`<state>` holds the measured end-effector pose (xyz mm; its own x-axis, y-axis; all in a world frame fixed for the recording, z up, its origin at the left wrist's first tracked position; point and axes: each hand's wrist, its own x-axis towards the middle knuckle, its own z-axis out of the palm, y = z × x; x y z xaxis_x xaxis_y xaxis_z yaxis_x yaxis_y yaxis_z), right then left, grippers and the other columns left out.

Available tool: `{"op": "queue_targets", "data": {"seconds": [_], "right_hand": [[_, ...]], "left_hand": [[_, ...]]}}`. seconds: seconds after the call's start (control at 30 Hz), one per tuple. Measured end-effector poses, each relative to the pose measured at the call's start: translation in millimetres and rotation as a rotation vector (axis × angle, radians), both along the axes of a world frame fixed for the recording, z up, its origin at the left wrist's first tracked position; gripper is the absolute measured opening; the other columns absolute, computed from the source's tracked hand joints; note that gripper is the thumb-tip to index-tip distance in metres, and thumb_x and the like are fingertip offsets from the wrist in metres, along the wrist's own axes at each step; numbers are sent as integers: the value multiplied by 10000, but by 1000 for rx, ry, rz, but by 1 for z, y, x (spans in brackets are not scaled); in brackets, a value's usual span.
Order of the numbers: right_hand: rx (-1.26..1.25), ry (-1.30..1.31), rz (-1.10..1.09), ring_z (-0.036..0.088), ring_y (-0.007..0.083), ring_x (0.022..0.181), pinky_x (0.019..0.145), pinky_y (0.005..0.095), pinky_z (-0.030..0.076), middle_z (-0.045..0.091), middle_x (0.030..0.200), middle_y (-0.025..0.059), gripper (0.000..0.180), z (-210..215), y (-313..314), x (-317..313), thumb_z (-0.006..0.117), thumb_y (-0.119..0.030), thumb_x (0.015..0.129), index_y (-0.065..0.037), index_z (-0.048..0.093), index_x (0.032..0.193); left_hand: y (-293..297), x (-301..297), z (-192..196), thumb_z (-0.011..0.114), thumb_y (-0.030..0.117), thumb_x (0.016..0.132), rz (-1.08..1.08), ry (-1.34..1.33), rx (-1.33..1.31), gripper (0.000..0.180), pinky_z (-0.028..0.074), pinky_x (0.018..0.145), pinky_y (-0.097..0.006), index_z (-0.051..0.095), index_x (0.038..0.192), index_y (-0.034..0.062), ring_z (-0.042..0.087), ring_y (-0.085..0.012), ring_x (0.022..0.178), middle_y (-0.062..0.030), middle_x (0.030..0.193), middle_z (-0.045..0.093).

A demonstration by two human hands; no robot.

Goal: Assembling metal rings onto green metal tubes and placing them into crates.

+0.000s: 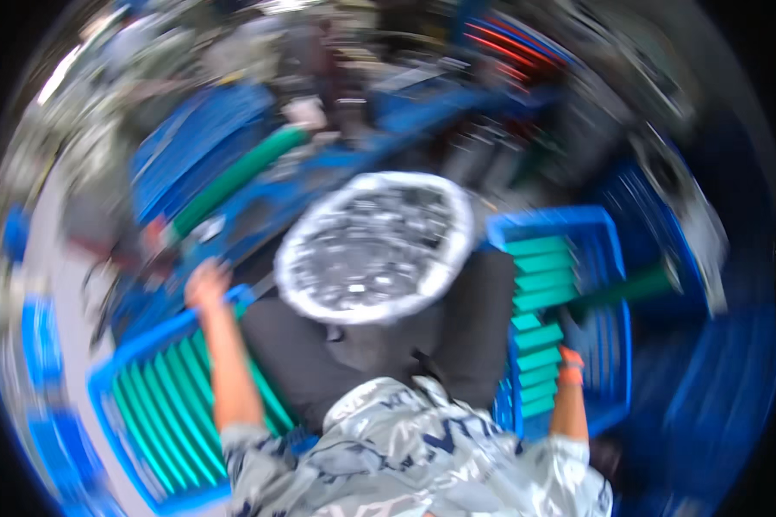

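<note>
My left hand [209, 284] hovers at the upper edge of a blue crate [103, 379] holding several long green bars [168, 414]. Motion blur smears its fingers, so its grip is unclear. On the other side, my right hand [571, 357] reaches into a second blue crate [616, 250] with shorter-looking green bars [539, 280] stacked in rows. A dark green bar [625, 291] lies across that crate close to my right fingers, which are dark and blurred. Between the crates, a round white-rimmed basin [457, 250] full of small shiny grey pieces sits in front of my lap.
Beyond the left crate, a long green bar [237, 183] slants over a blue bench [336, 159], beside a blue box [203, 138]. Blurred red pieces [513, 52] lie at the far right. More blue bins [65, 444] stand along the left, and blue stacked shapes [720, 379] at right.
</note>
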<state>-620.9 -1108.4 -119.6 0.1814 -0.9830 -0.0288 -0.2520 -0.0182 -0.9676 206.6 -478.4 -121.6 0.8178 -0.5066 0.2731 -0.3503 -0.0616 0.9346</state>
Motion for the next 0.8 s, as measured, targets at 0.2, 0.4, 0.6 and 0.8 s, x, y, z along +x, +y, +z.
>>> {"op": "queue_targets", "data": {"seconds": [0.2, 0.4, 0.6, 0.8], "right_hand": [[270, 419, -604, 828, 309, 1049, 942, 445, 663, 845, 1192, 223, 710, -117, 18, -148, 983, -355, 845, 85, 738, 1344], [755, 198, -613, 812, 330, 845, 727, 506, 673, 834, 1034, 211, 638, -200, 18, -136, 979, -431, 881, 95, 790, 1189], [759, 273, -689, 822, 444, 928, 919, 520, 639, 826, 1032, 307, 677, -209, 17, -132, 879, -515, 897, 125, 802, 1105], [633, 344, -899, 771, 519, 1234, 1082, 545, 580, 803, 1237, 379, 767, -215, 58, -152, 810, -513, 865, 151, 780, 1248]], "left_hand": [[31, -117, -16, 739, 289, 1107, 792, 311, 4, 406, 664, 823, -389, 767, 1355, -32, 818, -294, 1025, -156, 1231, 827], [86, -219, 35, 761, 361, 990, 961, -102, 815, 644, 575, 1127, -540, 732, 1389, -144, 749, -494, 1236, -351, 1351, 776], [77, -272, 42, 774, 508, 1018, 872, -311, 1024, 765, 564, 1128, -561, 711, 1402, -150, 722, -519, 1255, -365, 1363, 755], [51, -307, 24, 765, 536, 1036, 815, -328, 1107, 772, 566, 1102, -564, 717, 1365, -160, 726, -515, 1206, -360, 1313, 764]]}}
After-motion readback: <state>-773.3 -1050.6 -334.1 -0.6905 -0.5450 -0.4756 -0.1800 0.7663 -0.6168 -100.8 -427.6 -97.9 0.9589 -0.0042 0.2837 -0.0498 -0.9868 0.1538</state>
